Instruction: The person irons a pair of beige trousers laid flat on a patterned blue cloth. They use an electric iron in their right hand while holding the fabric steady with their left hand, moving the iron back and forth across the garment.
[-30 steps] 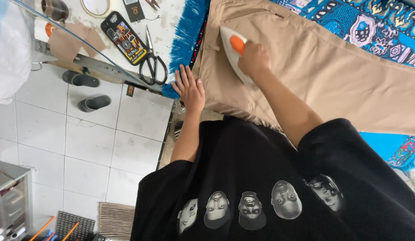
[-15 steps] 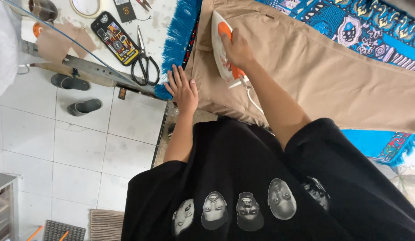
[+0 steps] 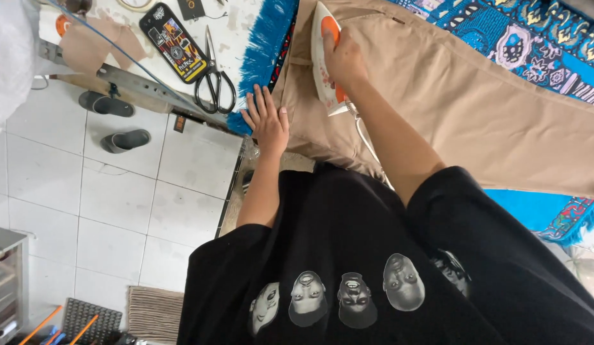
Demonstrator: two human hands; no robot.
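Note:
Tan trousers (image 3: 476, 96) lie spread over a blue patterned cloth (image 3: 533, 38) on the work surface. My right hand (image 3: 343, 59) grips the orange handle of a white clothes iron (image 3: 324, 57), which rests sole-down on the trousers near their left end. Its white cord (image 3: 367, 144) runs back along my forearm. My left hand (image 3: 266, 120) lies flat with fingers spread on the trousers' left edge, beside the blue fringe (image 3: 262, 57).
Black-handled scissors (image 3: 214, 80), a dark phone-shaped case (image 3: 174, 43) and a tan fabric piece (image 3: 92, 46) lie on the white table to the left. Two dark sandals (image 3: 115, 121) sit on the white tiled floor. A ribbed mat (image 3: 153, 313) lies lower left.
My right hand has slid the iron along the trousers toward their left end. My left hand has stayed pressed flat at the fabric's edge.

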